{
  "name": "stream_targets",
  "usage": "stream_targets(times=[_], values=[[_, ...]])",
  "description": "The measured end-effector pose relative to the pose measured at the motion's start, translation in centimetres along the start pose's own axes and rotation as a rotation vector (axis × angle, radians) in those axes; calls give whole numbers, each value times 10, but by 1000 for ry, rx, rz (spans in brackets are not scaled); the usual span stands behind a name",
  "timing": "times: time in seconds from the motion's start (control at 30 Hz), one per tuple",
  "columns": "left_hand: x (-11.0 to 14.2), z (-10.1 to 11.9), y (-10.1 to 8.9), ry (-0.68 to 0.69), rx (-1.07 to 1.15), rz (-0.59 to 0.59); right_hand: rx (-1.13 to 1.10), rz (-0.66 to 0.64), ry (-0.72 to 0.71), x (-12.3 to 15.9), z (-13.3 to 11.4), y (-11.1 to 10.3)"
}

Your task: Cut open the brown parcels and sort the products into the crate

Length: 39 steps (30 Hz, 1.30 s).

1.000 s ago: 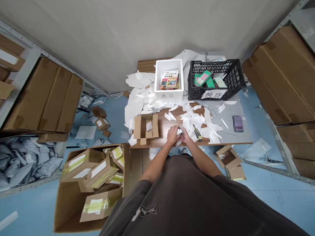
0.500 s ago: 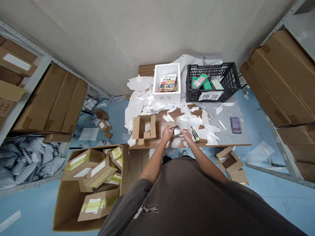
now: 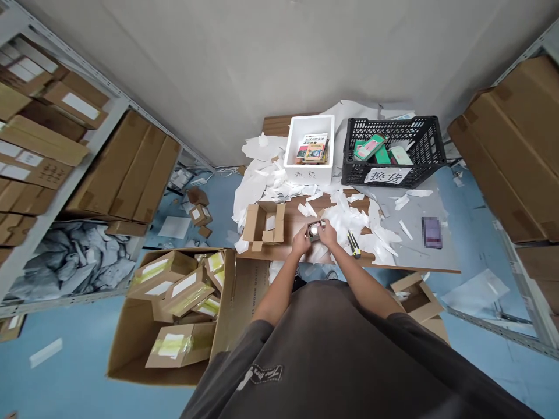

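Note:
Over the front part of the table, a small dark box (image 3: 313,236) with a round pale thing (image 3: 314,230) in its opening is between my hands. My left hand (image 3: 301,240) grips the box's left side with closed fingers. On the other side, my right hand (image 3: 327,234) has its fingers closed at the box's upper right edge. What the round thing is, I cannot make out. An opened cardboard box (image 3: 280,223) stands just left of my hands. To the right lies a yellow and black box cutter (image 3: 354,244) among torn white paper (image 3: 349,218).
A white foam box (image 3: 309,173) of books and a black crate (image 3: 395,174) with green boxes stand at the back. A phone-like object (image 3: 432,233) lies right. A large carton (image 3: 126,349) of parcels sits at lower left. Loaded shelves flank both sides.
The small box is now tilted so its round pale content shows; before, a whitish piece was between my hands. My right hand has moved in closer. The view has shifted slightly.

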<state>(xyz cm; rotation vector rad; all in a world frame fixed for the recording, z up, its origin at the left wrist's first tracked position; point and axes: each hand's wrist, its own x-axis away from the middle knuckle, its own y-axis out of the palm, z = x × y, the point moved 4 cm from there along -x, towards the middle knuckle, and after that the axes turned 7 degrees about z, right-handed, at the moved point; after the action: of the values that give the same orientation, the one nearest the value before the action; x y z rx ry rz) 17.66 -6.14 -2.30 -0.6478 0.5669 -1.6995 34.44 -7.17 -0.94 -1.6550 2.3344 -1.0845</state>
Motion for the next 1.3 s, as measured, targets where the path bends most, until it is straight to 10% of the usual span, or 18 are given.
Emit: stream_targets(times=[0.3,0.47,0.63,0.9,1.1,1.3], values=[[-24,-1,-1,51,124,-91,-790,69,416,8,34,23],[-40,3,-15,60,42,-143,-421,195,163,-5,14,11],[-52,7,-24,110,41,-163,107,-93,-298,-30,-20,-14],[-64,6,-10,251,119,-231,654,-420,-453,-43,-51,-14],[-64,-7,4,240,263,-291,712,-444,-544,-33,-61,-6],[-63,-2,-1,194,191,-255,562,-440,-554,-38,-112,-61]])
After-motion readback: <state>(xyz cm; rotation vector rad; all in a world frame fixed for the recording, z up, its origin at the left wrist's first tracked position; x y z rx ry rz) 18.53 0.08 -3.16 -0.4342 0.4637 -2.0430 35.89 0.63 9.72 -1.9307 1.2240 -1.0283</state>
